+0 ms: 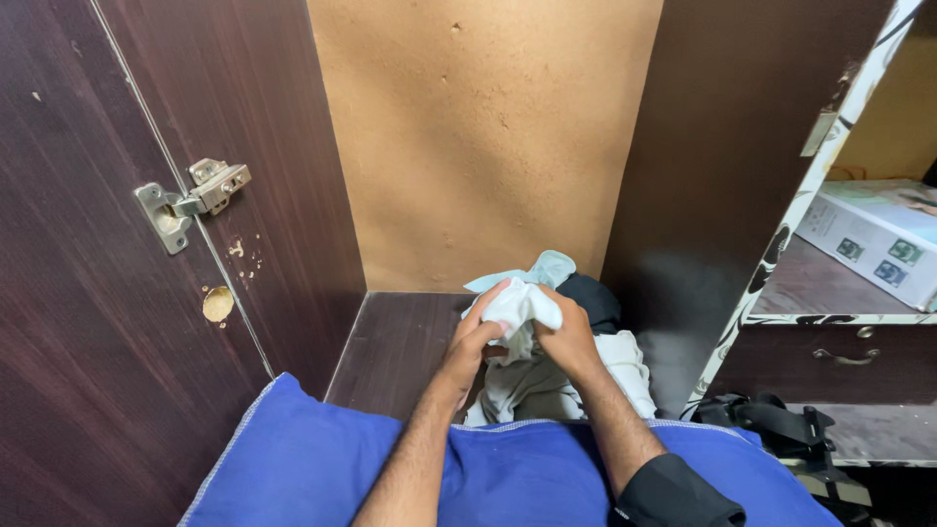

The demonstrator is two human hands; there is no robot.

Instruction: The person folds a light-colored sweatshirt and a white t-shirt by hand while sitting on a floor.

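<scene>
Both my hands meet over a cupboard shelf [395,342]. My left hand [475,337] and my right hand [566,337] together grip a small bunched white cloth [520,304]. A pale blue-green piece of fabric [547,268] sticks up just behind it. Under my hands lies a heap of clothes: a cream-white garment [547,385] in front and a dark one [595,298] behind. My forearms rest across a blue quilted cushion [312,468] at the bottom of the view.
The cupboard has a tan back panel [478,137], dark wood side walls and an open door with a metal hinge [190,200] at left. To the right, a shelf holds a white box [874,239], with a drawer [844,356] and black straps [781,420] below.
</scene>
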